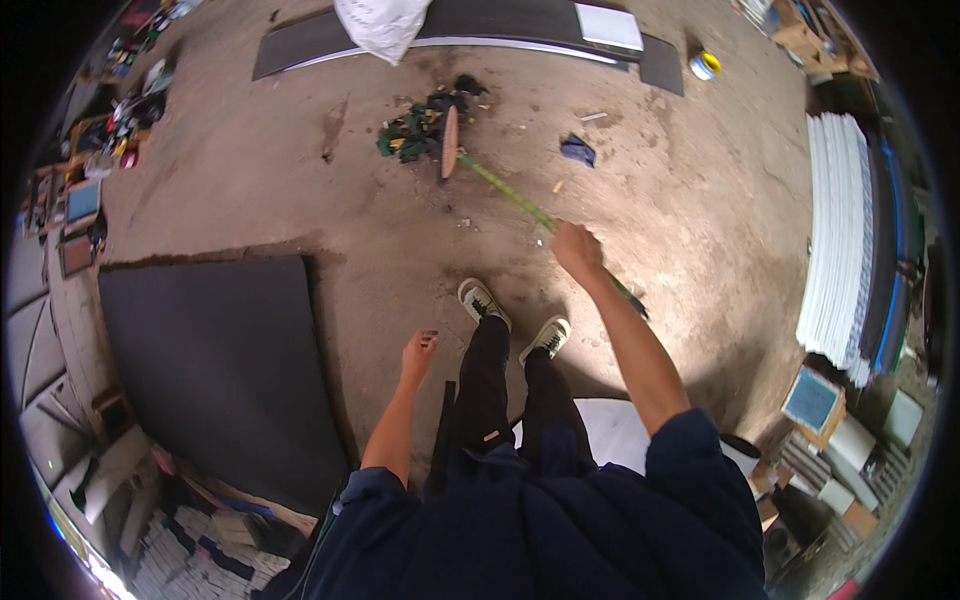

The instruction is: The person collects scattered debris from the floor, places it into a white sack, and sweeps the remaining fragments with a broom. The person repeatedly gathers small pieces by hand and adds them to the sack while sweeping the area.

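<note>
My right hand (pixel 578 252) is closed round the green handle (pixel 505 190) of a broom, and the handle's dark end sticks out behind my wrist. The broom's long pinkish head (pixel 450 143) stands on the floor, against the right side of a heap of dark and green scraps (pixel 408 135). Away from the broom, my left hand (pixel 420 350) hangs with its fingers curled in; whether anything small is in them I cannot make out. A crumpled blue piece (pixel 578 150) lies on the floor to the right of the broom head.
A large black sheet (pixel 215 370) covers the floor at left. Long dark boards (pixel 490 22) lie across the far side, with a white sack (pixel 382 25) on them. A yellow-and-white tub (pixel 705 66) stands far right. White sheets (pixel 835 240) are stacked at right, near assorted boxes.
</note>
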Action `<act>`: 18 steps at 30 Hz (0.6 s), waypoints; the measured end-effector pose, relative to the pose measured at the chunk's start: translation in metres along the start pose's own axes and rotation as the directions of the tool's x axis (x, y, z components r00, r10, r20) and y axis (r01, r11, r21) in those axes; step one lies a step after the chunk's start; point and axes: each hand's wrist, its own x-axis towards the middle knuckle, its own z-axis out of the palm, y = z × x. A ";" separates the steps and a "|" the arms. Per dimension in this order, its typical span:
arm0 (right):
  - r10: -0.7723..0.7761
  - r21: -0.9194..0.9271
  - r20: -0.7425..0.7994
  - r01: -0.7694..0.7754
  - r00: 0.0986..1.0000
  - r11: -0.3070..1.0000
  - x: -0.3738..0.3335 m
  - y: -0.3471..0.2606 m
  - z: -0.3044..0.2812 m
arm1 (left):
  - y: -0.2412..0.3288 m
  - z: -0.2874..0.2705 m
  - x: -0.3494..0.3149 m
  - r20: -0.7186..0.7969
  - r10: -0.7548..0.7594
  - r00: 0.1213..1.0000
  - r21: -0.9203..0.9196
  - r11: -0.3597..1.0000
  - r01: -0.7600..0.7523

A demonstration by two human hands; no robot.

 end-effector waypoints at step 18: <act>-0.618 -0.717 0.327 0.614 0.715 0.331 0.002 -0.034 -0.024 | -0.087 0.038 -0.039 -0.222 -0.106 0.969 -0.515 0.857 -0.025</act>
